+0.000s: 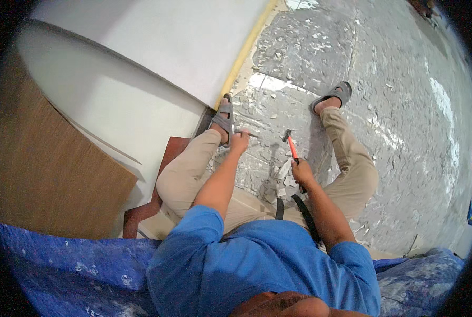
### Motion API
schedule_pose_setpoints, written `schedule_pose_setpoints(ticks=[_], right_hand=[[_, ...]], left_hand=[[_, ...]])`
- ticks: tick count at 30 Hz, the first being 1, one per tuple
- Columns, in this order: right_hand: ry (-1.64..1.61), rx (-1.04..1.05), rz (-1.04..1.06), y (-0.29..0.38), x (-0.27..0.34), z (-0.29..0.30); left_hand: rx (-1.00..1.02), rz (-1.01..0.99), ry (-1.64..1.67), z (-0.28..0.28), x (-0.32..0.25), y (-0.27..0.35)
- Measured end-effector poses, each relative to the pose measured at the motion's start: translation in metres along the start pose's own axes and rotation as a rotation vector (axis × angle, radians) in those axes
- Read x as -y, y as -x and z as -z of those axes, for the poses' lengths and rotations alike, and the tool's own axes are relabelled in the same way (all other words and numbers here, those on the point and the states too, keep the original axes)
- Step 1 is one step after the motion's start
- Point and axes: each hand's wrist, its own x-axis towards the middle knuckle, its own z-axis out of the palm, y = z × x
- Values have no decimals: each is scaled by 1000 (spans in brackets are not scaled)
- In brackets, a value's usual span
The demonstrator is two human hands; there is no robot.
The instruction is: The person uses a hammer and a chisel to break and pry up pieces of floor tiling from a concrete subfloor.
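My left hand (240, 142) grips a thin dark metal tool, which looks like a chisel (252, 135), near my left foot. Its tip points to the right, just over the broken floor; whether it touches cannot be told. In my right hand (302, 172) is a hammer (292, 148) with an orange and black handle, its dark head raised to the right of the chisel. Chipped mortar and tile fragments (285, 170) lie between my legs. The rough grey floor (398, 166) shows patches of white residue.
A white panel (172, 43) with a yellow edge strip (246, 51) stands along my left foot. Further left is a wood-grain board (57, 166), with a reddish-brown frame piece (139, 218) nearby. Paint-stained blue sheeting (81, 269) hangs behind me. My sandalled right foot (333, 97) rests ahead.
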Motion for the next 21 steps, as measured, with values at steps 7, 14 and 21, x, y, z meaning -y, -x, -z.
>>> schedule_pose_setpoints(ticks=[7, 14, 21], right_hand=[[471, -31, 63, 5, -28, 10], [466, 263, -208, 27, 22, 27], [289, 175, -306, 40, -1, 31]], left_hand=[[363, 73, -811, -30, -53, 79], [170, 75, -283, -10, -54, 58], [116, -173, -554, -68, -80, 37]])
